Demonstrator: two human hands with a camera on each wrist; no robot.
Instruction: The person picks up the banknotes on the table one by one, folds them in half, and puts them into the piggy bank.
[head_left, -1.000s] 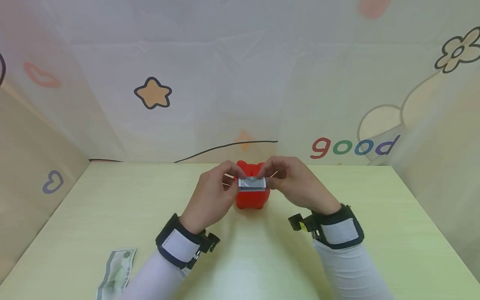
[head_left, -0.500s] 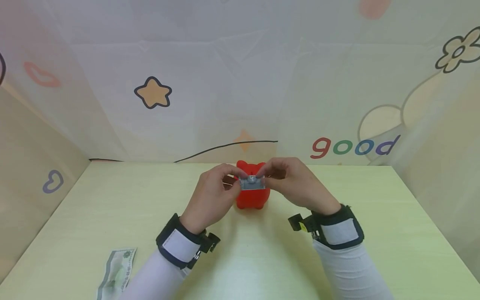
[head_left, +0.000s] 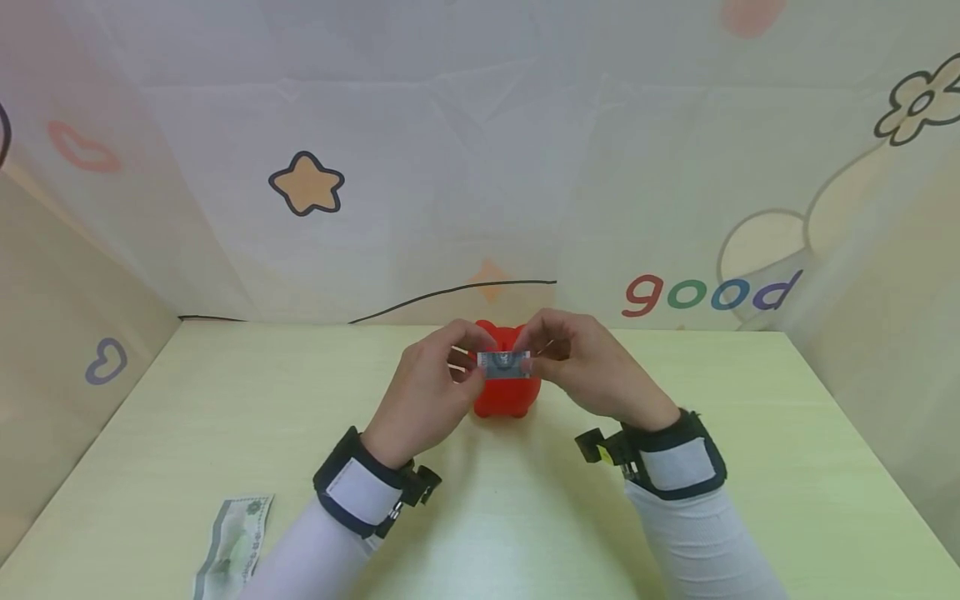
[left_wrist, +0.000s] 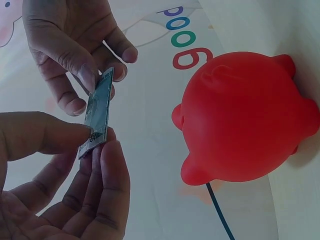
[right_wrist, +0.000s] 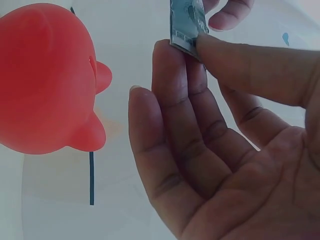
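Note:
Between my two hands is a small folded banknote (head_left: 503, 365), grey-green and flattened into a narrow strip. My left hand (head_left: 431, 387) pinches one end between thumb and fingers. The other end is pinched by my right hand (head_left: 581, 367). In the left wrist view the folded banknote (left_wrist: 98, 112) is held in the air, apart from a red piggy bank (left_wrist: 240, 117). The piggy bank (head_left: 506, 398) stands upright on the table behind the note, partly covered by it and my fingers. A slot (right_wrist: 92, 67) shows on its top in the right wrist view.
A second banknote (head_left: 234, 546), unfolded, lies on the table (head_left: 480, 533) at the front left, partly hidden by my left sleeve. A printed cloth backdrop (head_left: 420, 167) rises behind the table and along both sides.
The banknote has gone from a taller piece with a visible lower layer to a narrower folded strip. My fingers have shifted slightly along it; the piggy bank and the loose note stayed put.

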